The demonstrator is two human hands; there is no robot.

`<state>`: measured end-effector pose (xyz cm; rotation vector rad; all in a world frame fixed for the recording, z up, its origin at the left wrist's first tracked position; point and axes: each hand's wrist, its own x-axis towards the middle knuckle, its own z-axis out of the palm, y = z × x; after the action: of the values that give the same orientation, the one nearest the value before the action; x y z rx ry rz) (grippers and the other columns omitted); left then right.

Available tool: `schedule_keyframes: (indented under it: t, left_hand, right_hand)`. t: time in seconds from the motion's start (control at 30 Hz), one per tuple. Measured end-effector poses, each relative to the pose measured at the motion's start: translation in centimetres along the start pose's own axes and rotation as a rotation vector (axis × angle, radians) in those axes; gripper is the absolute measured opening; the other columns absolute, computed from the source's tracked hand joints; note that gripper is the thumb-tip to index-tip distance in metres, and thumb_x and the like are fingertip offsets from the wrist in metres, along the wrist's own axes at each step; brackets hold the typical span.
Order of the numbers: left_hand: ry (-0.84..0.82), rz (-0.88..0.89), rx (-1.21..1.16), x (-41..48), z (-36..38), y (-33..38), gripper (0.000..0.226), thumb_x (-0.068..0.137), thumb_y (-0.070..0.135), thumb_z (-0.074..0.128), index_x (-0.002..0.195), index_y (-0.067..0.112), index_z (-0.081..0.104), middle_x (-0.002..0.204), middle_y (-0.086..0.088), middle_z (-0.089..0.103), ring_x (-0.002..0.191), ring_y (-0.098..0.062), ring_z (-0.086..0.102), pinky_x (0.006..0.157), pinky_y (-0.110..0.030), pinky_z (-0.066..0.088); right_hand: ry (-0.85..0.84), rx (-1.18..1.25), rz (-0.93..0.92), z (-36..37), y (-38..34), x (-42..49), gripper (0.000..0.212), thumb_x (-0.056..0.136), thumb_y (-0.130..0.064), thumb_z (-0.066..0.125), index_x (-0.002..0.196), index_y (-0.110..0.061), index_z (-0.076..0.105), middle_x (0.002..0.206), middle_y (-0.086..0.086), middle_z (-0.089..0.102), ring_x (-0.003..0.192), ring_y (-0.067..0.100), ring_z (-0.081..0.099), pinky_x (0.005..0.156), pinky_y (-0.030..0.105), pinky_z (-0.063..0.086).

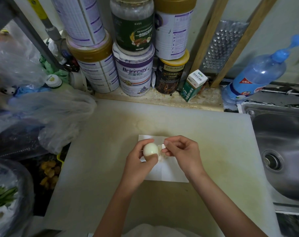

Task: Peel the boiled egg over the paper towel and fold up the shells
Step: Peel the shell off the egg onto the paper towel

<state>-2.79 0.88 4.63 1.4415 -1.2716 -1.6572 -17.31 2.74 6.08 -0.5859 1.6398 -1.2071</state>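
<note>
My left hand (138, 161) holds a boiled egg (150, 150), its smooth white surface bare on the side facing me. My right hand (181, 153) pinches a strip of shell (161, 147) still hanging at the egg's right side. Both hands hover over a white paper towel (164, 173) lying flat on the pale cutting board (101, 151). A small heap of shell bits (162, 158) lies on the towel just under the egg, partly hidden by my fingers.
Stacked tins and jars (135, 74) line the back ledge, with a small green carton (193, 86) and a grater (220, 47). A blue bottle (254, 76) leans at the right above the steel sink (282, 151). Plastic bags (47, 117) crowd the left.
</note>
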Motion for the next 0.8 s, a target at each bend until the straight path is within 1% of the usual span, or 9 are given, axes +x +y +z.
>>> schedule_keyframes:
  t: [0.17,0.33,0.47,0.53,0.6,0.63,0.67,0.73,0.8]
  left_hand:
    - [-0.004,0.012,0.030,0.1,0.2,-0.2,0.043,0.076,0.002,0.066,0.103,0.036,0.063,0.101,0.008,0.066,0.089,-0.002,0.062,0.078,-0.023,0.055]
    - [-0.003,0.001,0.044,0.2,0.2,-0.6,0.042,0.076,0.004,0.066,0.103,0.036,0.063,0.101,0.010,0.066,0.089,-0.001,0.062,0.074,-0.018,0.053]
    - [0.003,-0.008,0.065,0.4,0.4,-0.9,0.041,0.075,0.006,0.066,0.102,0.038,0.063,0.101,0.011,0.066,0.084,0.004,0.060,0.067,-0.008,0.048]
    - [0.025,-0.027,0.077,0.5,0.3,-1.4,0.041,0.075,0.006,0.066,0.101,0.038,0.063,0.103,0.010,0.066,0.085,0.002,0.060,0.073,-0.015,0.052]
    - [0.039,-0.074,0.023,0.5,0.0,-1.7,0.040,0.077,0.003,0.066,0.102,0.034,0.063,0.106,0.003,0.065,0.091,-0.010,0.062,0.081,-0.034,0.057]
    - [0.038,-0.090,-0.009,0.5,-0.1,-1.8,0.040,0.077,0.001,0.065,0.102,0.033,0.064,0.107,0.000,0.065,0.092,-0.014,0.062,0.081,-0.041,0.058]
    - [0.035,-0.099,-0.039,0.5,-0.3,-1.8,0.040,0.078,-0.001,0.065,0.101,0.032,0.065,0.108,-0.003,0.065,0.092,-0.015,0.062,0.079,-0.042,0.059]
    - [0.019,-0.108,-0.116,0.5,-0.5,-1.8,0.040,0.079,-0.005,0.062,0.101,0.029,0.066,0.108,-0.006,0.066,0.091,-0.013,0.064,0.072,-0.035,0.060]
    - [-0.005,-0.135,-0.207,0.5,-0.6,-1.7,0.039,0.081,-0.007,0.060,0.104,0.025,0.067,0.108,-0.010,0.066,0.095,-0.017,0.066,0.071,-0.031,0.059]
  right_hand:
    - [0.011,0.022,0.007,0.1,0.2,0.0,0.004,0.082,-0.001,0.066,0.079,-0.003,0.068,0.056,0.001,0.069,0.052,0.011,0.066,0.056,0.018,0.054]
    - [0.022,0.020,0.022,-0.1,0.6,-0.1,0.008,0.082,-0.001,0.067,0.075,-0.005,0.068,0.056,0.002,0.069,0.051,0.012,0.066,0.056,0.018,0.054]
    - [0.035,0.031,0.031,-0.3,1.1,-0.2,0.007,0.082,-0.002,0.067,0.076,-0.006,0.068,0.056,0.002,0.069,0.053,0.012,0.066,0.058,0.019,0.055]
    - [0.054,0.039,0.017,-0.7,1.0,-0.1,0.004,0.082,-0.005,0.068,0.078,-0.006,0.069,0.059,0.003,0.071,0.056,0.012,0.066,0.059,0.019,0.054]
    - [0.064,-0.010,-0.013,-1.0,0.7,0.3,0.005,0.082,-0.006,0.069,0.077,-0.009,0.070,0.060,0.003,0.071,0.057,0.012,0.067,0.059,0.017,0.053]
    - [0.066,-0.065,-0.032,-1.2,0.8,0.5,0.008,0.081,-0.006,0.069,0.075,-0.011,0.070,0.061,0.003,0.071,0.056,0.012,0.067,0.059,0.018,0.054]
    - [0.072,-0.135,-0.049,-1.3,0.9,0.7,0.011,0.080,-0.005,0.068,0.073,-0.012,0.071,0.061,0.002,0.071,0.056,0.012,0.066,0.059,0.020,0.054]
    - [0.078,-0.290,-0.081,-1.2,1.4,0.9,0.015,0.079,-0.003,0.068,0.068,-0.013,0.071,0.061,-0.002,0.070,0.057,0.011,0.066,0.065,0.027,0.057]
    - [0.058,-0.406,-0.088,-0.9,2.2,0.8,0.018,0.079,-0.003,0.067,0.066,-0.015,0.072,0.062,-0.003,0.070,0.059,0.013,0.066,0.072,0.035,0.057]
